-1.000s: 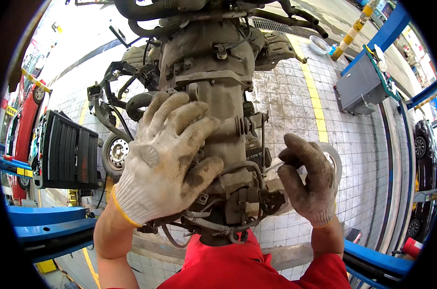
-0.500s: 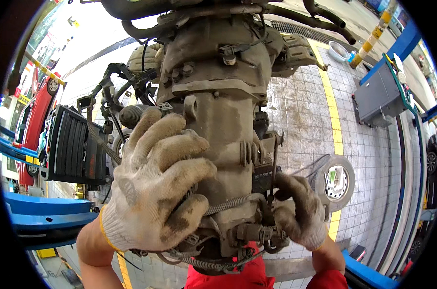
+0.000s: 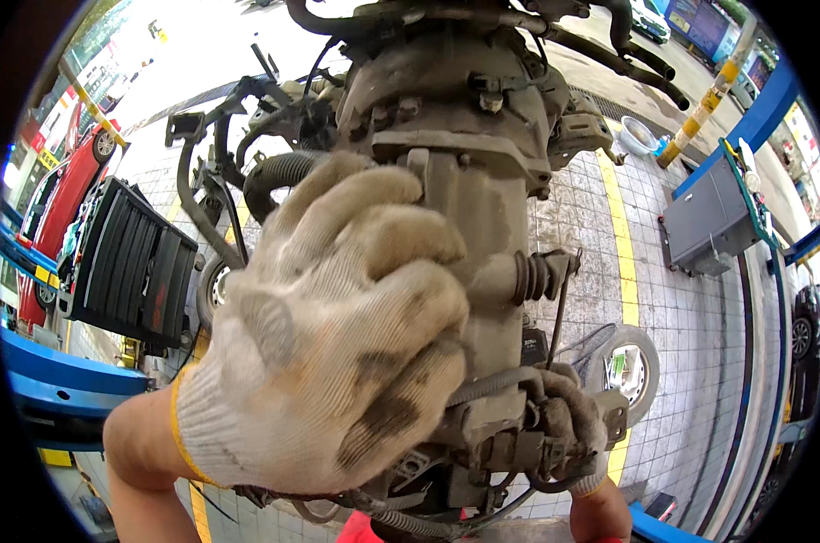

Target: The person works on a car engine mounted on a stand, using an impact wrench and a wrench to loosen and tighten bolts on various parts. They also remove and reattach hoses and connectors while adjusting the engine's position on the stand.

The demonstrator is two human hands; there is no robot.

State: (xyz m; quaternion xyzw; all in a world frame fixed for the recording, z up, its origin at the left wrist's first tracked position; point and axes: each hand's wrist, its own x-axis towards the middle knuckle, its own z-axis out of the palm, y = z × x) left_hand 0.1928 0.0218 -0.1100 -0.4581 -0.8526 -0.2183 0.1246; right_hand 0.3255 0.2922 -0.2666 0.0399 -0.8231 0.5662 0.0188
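Observation:
A dusty metal gearbox [image 3: 482, 213] fills the middle of the head view. My left hand [image 3: 328, 362], in a soiled white knit glove, lies large in front of its left side. Its fingers are bent and close together, and whatever the fingertips hold is hidden. At the gearbox's near right side, my gloved right hand [image 3: 583, 425] curls in behind the fittings, partly covered by a plug-like connector [image 3: 505, 450]; what it grips does not show. Above that hand a ribbed rubber boot [image 3: 532, 276] sticks out beside a thin rod. Ribbed conduit [image 3: 401, 520] runs along the near end.
Loose wiring [image 3: 220, 136] and a ribbed hose [image 3: 279, 176] hang at the left. Beyond are a black tool cabinet [image 3: 125, 267] and a blue lift arm [image 3: 75, 380]. At the right, a wheel [image 3: 645, 376] lies on the tiles near a grey tool cart [image 3: 713, 213].
The gearbox sits farther right in the picture. My left hand looks larger, has shifted right, and its fingers have drawn together. My right hand has gone in behind the near fittings.

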